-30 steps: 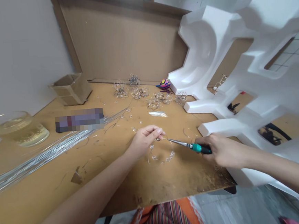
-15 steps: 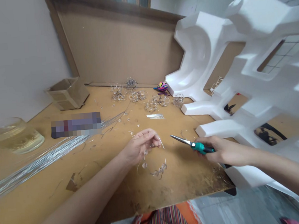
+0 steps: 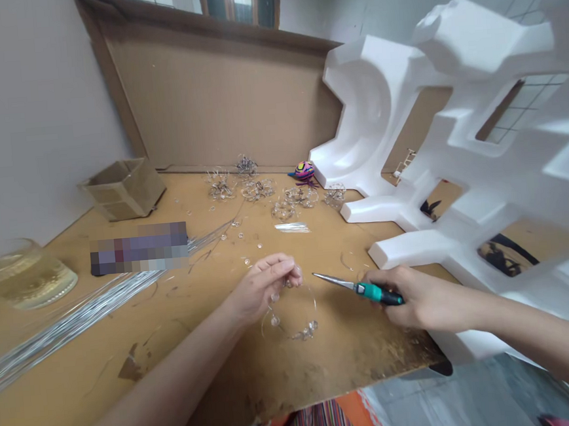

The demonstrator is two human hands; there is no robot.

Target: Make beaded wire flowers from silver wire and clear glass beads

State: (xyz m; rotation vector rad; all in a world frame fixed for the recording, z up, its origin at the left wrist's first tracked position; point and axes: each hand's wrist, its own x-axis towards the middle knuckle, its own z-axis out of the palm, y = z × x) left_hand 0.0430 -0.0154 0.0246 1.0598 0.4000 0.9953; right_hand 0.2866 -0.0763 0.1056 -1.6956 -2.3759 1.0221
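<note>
My left hand pinches a thin wire loop strung with clear beads; the loop hangs below the fingertips, over the front of the table. My right hand is wrapped round the green and black handles of long-nose pliers. Their narrow tips point left toward the loop and look a little apart from it. Loose clear beads lie on the table just beyond my left hand. A short bundle of cut wires rests farther back.
Several beaded wire pieces sit at the back beside a colourful ball-like object. Long wires, a glass of yellowish liquid and a small cardboard box are on the left. White foam packing stands along the right side.
The plier tips were at the wire by my left fingers a second ago and are now drawn off to the right. The beaded loop hangs lower, and the view has shifted slightly.
</note>
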